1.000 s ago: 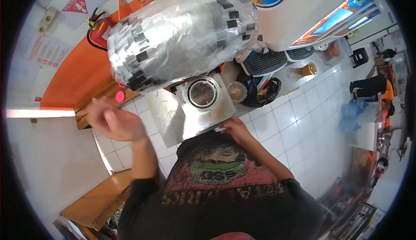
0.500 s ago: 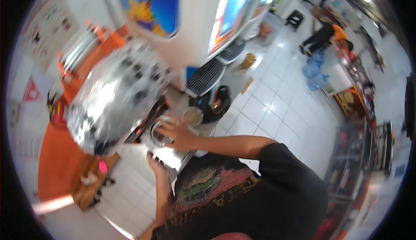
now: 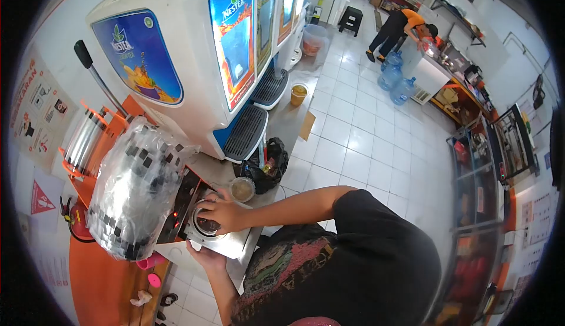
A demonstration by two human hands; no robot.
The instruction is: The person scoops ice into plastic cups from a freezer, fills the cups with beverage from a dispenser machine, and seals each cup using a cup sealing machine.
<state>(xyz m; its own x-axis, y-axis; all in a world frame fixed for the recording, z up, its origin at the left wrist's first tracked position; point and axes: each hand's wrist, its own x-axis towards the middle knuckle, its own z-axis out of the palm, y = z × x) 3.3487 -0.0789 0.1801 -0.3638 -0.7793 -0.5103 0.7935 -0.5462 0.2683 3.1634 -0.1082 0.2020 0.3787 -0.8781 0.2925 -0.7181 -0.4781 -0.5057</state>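
An orange cup-sealing machine (image 3: 187, 199) stands before me, with a metal tray (image 3: 226, 245) at its front. In the tray's round holder sits what looks like a clear cup (image 3: 206, 225) with a dark inside. Curled over the cup's rim are the fingers of my right hand (image 3: 225, 214), which partly hide it. My left hand (image 3: 207, 258) is closed at the tray's near edge, its fingers partly out of sight below. Beside my right hand stands a lidded clear cup (image 3: 242, 189) with light brown contents. A silvery plastic bag with black squares (image 3: 132, 190) covers the machine's upper part.
Behind the machine is a white drink dispenser (image 3: 188, 61) with drip trays (image 3: 246, 133). A black plastic bag (image 3: 273, 164) and a filled cup (image 3: 298, 94) stand on the counter. Farther off, a person in orange (image 3: 406, 26) bends near blue water jugs (image 3: 400, 85).
My view has swung and the picture is sharper. My left hand has gone from beside the tray to its near edge. My right hand stays over the cup, its fingers more curled.
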